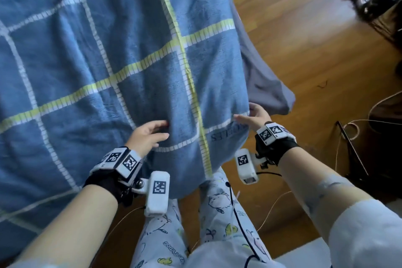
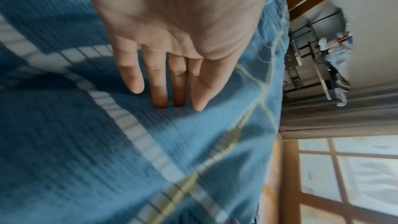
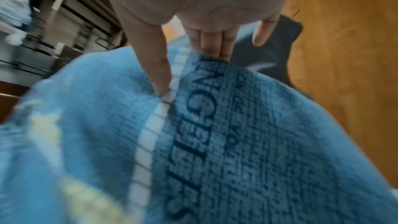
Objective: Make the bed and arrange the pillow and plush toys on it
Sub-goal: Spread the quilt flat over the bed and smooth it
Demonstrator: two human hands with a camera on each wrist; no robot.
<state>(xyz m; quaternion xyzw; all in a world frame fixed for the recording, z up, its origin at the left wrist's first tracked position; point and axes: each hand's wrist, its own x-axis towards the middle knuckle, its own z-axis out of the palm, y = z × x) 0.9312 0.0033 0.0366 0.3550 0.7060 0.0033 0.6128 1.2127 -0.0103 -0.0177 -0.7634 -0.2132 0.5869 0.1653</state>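
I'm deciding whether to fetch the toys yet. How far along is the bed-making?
Done: the blue checked blanket is spread across the bed. In hand: the left hand rests open on it, and the right hand pinches its corner, where a grey sheet pokes out. Left: no pillow or plush toys show in any view.

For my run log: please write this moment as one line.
stage: spreading blue checked blanket | left hand: open, flat on blanket | right hand: pinching blanket's right edge | pillow, plush toys: not in view

A home bedroom — checked blanket [image 1: 108, 50] over a bed (wooden floor [image 1: 304, 50] beside it).
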